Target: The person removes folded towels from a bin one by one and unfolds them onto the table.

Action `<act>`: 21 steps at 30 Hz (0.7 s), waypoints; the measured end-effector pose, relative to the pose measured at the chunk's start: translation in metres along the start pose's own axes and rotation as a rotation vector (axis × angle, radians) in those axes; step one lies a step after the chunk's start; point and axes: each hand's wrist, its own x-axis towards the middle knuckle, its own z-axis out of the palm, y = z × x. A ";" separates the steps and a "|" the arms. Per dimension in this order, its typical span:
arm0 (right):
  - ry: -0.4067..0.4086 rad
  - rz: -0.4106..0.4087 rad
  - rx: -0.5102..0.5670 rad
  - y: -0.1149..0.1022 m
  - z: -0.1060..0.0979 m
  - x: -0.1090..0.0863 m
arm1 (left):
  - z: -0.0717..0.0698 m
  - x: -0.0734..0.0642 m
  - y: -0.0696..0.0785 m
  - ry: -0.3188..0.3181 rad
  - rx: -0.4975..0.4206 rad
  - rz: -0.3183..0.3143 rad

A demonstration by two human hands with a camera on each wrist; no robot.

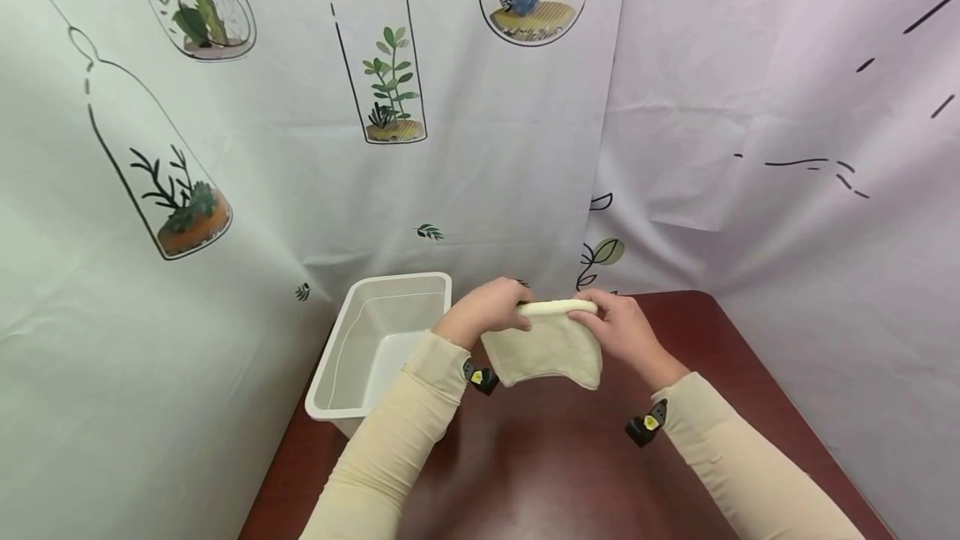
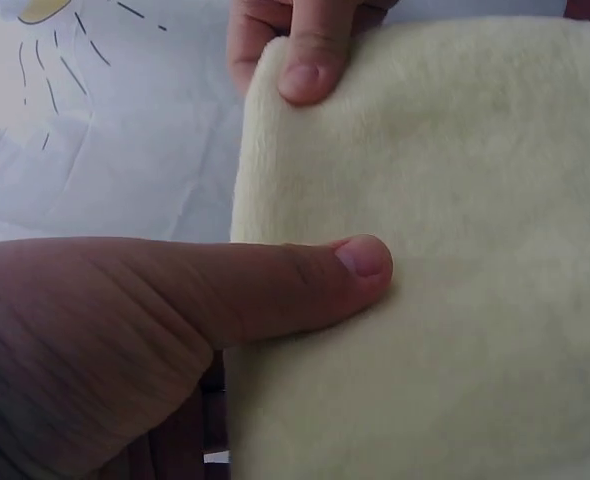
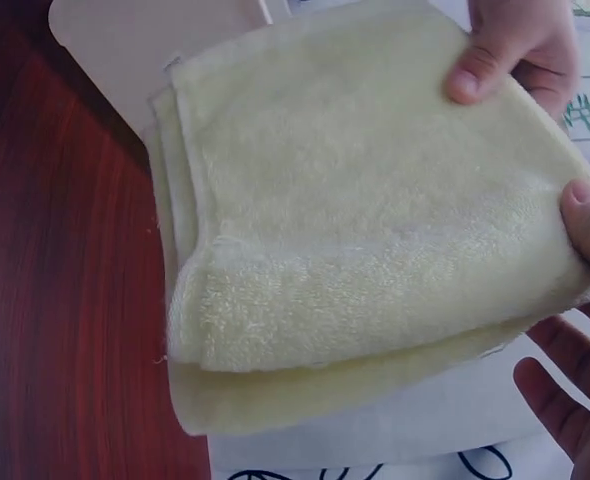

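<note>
A pale yellow towel point(image 1: 547, 345), folded into several layers, hangs in the air above the table. My left hand point(image 1: 491, 308) pinches its upper edge at the left, thumb on the near face. At the other end of that folded edge, my right hand point(image 1: 621, 325) grips the towel between thumb and fingers. In the left wrist view the left thumb point(image 2: 315, 285) lies flat across the plush cloth. Loose layered edges of the towel point(image 3: 355, 220) show in the right wrist view, at the end away from the hands.
A white plastic bin point(image 1: 330, 390) stands on the dark red table point(image 1: 570, 457), left of the hands. White curtains point(image 1: 480, 190) printed with plants in jars surround the table at the back and sides.
</note>
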 end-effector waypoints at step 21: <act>-0.097 0.108 -0.003 0.018 -0.010 0.003 | 0.014 -0.016 -0.042 0.071 -0.152 -0.096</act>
